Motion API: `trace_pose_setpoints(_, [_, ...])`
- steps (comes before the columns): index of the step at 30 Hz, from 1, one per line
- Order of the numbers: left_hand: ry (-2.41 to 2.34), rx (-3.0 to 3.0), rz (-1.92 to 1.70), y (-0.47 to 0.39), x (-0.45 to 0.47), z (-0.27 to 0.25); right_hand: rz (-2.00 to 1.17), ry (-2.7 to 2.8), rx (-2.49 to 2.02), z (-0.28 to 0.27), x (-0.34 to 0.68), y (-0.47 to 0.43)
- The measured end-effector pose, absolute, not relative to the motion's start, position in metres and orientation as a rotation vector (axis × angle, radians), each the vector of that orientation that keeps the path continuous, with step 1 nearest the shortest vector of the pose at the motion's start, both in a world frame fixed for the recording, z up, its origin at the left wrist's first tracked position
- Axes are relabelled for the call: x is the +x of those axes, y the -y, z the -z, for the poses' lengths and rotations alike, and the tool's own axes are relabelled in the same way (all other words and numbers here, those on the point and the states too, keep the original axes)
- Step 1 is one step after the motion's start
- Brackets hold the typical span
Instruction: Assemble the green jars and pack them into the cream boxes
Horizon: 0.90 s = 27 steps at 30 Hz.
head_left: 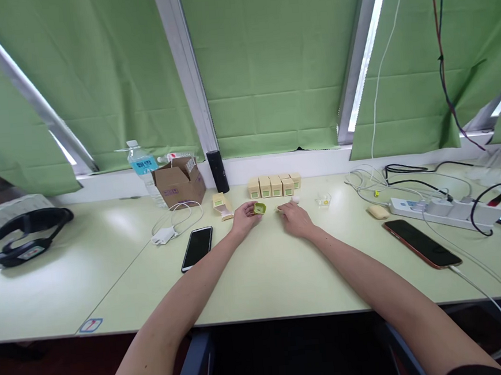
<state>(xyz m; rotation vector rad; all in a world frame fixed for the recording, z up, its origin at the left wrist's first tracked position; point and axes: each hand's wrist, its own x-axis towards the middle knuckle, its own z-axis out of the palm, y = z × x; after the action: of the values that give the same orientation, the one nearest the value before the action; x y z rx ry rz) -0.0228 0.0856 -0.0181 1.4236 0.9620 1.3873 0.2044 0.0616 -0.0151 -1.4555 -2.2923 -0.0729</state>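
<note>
My left hand [245, 217] is closed on a small olive-green open container [259, 208], holding it by its left side with the hollow facing up. Just to the right, my right hand [295, 218] rests low over the table with its fingers drawn together. A tiny pale piece [278, 209] shows at its fingertips, too small to name. Behind the knuckles sits a small whitish round thing [295, 199], partly hidden. An opened small yellow carton [222, 206] lies left of my left hand. Several closed small cartons [265, 187] stand in a row behind both hands.
A clear little plastic piece [323, 199] lies right of my hands. Phones [197, 248] [422, 243] flank my forearms. Farther out are a charger [163, 235], a cardboard box [179, 181], a water bottle [143, 167], a black cylinder [218, 171], a power strip [443, 211] with cables and a headset [26, 237].
</note>
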Motion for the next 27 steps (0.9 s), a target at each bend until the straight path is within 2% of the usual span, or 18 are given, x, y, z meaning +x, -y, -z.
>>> trace_pose_setpoints(12, [-0.858, 1.332, -1.37, -0.0838, -0.0236, 0.018, 0.041, 2.409, -1.459, 0.0138, 0.2, -0.0581])
trace_pose_setpoints(17, [-0.841, 1.323, -1.351, -0.0851, -0.0232, 0.0193, 0.055, 2.288, -1.38, 0.0171, 0.2035, -0.0635])
trace_pose_setpoints(23, [-0.76, 1.337, -1.286, -0.0808, -0.0236, 0.018, -0.099, 1.925, -1.348, 0.0134, 0.2092, -0.0647])
trace_pose_setpoints(27, [-0.715, 1.329, -1.232, -0.0766, -0.0238, 0.0162, -0.06, 1.941, -1.444, 0.0085, 0.2083, -0.0588])
